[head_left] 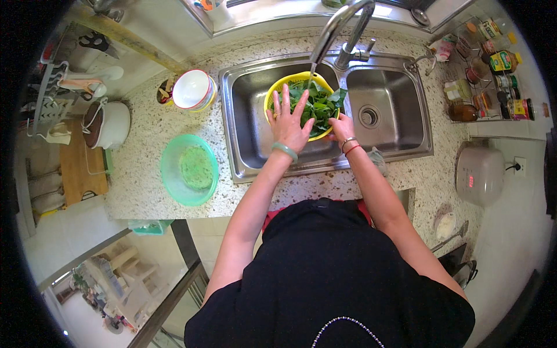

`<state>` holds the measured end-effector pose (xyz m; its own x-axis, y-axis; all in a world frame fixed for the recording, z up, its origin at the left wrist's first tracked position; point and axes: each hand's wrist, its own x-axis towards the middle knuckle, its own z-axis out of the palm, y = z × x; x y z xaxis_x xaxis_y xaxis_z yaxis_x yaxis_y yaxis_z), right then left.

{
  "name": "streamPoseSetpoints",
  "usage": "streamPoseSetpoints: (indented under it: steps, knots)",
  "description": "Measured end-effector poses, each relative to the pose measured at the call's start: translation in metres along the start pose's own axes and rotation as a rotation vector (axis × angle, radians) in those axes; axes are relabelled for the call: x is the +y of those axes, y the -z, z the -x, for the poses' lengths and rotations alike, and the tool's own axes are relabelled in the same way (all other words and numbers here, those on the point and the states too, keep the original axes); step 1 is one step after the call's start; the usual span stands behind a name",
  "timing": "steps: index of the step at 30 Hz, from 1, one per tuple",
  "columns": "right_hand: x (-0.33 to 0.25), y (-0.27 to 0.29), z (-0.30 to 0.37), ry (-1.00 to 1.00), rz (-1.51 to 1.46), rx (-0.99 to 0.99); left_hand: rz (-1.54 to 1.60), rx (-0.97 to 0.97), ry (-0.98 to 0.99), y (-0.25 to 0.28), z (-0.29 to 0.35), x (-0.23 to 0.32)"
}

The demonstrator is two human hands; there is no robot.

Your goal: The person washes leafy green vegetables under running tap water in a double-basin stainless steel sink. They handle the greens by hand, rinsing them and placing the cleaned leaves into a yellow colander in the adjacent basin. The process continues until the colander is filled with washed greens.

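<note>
A yellow basket [318,137] full of dark green leafy vegetables [321,104] is in the left basin of the steel double sink [242,124]. Spread over the left part of the leaves is my left hand [290,126], palm down, fingers apart, a green bangle at the wrist. My right hand [343,127] grips the basket's right rim; some of its fingers are hidden. The curved faucet [331,35] has its spout right above the leaves, and a thin stream of water seems to fall onto them.
Left of the sink stand a pale green plastic basin [168,177] and stacked bowls [191,89]. A white lidded pot [116,124] is farther left. At the right are a rack of bottles and jars [487,81], a pinkish appliance [480,175] and a grey cloth [378,160] on the sink's front edge.
</note>
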<state>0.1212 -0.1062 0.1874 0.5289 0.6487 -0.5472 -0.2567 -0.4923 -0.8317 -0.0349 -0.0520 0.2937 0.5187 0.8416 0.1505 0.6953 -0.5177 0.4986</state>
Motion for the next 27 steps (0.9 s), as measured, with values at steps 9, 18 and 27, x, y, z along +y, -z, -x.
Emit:
streamPoseSetpoints:
  steps: [9,18,27]
  knots:
    - [-0.023,-0.022,-0.011,-0.072,-0.112,-0.024,0.117,-0.100,-0.097,-0.038,-0.016,-0.043]
    - [-0.003,-0.024,-0.034,-0.118,0.111,-0.029,0.030,-0.241,0.060,-0.058,-0.041,-0.069]
    - [0.030,-0.003,-0.068,-0.035,0.153,-0.036,0.332,0.274,0.153,-0.031,-0.041,-0.090]
